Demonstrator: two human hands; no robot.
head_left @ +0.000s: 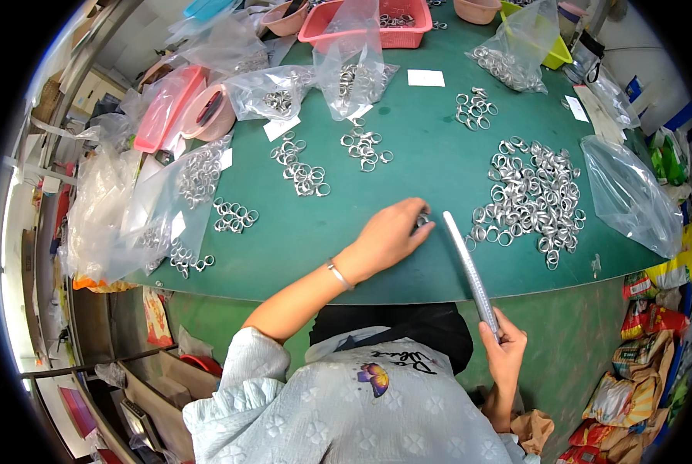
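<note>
**One Ring, One Long Stick**

I see the left hand [392,236] over the green counter [431,147], with its thumb and fingers closed around a small ring [422,220]. Fingers hide part of that ring. The right hand [504,342] is down past the counter's near edge, closed around the bottom of a long grey stick [471,276]. The stick leans, and its thin top end is near the left fingertips. The two hands are well apart.

Just right of the stick, I see a big pile of silver rings [538,193]. A little bunch of rings [477,110] lies behind the pile. More bunches lie to the left: one in the middle [365,148], a longer one beside it [305,172], and two more near the left end.

Farther back I can see clear bags with rings inside, like this tall one [351,81]. A pink basket [365,35] sits at the back, with a white card [425,78] nearer me. At the far right, a big clear bag [632,197] lies flat.
</note>
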